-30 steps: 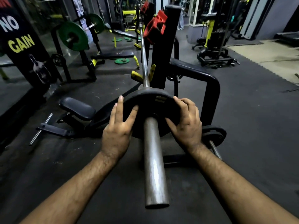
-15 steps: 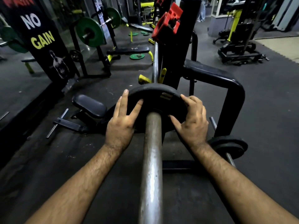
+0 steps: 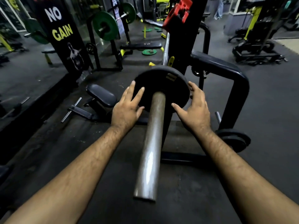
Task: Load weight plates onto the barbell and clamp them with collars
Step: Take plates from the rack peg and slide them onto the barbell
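The plate (image 3: 161, 88) sits far up the barbell (image 3: 150, 143), against the rack. My left hand (image 3: 127, 107) and right hand (image 3: 194, 109) have eased from pushing to flat, straight-fingered contact, so I judge it seated; collar next.

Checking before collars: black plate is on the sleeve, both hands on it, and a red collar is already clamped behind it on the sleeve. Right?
Not quite. The head view shows the plate on the sleeve with left hand and right hand on it, but no collar on the sleeve.
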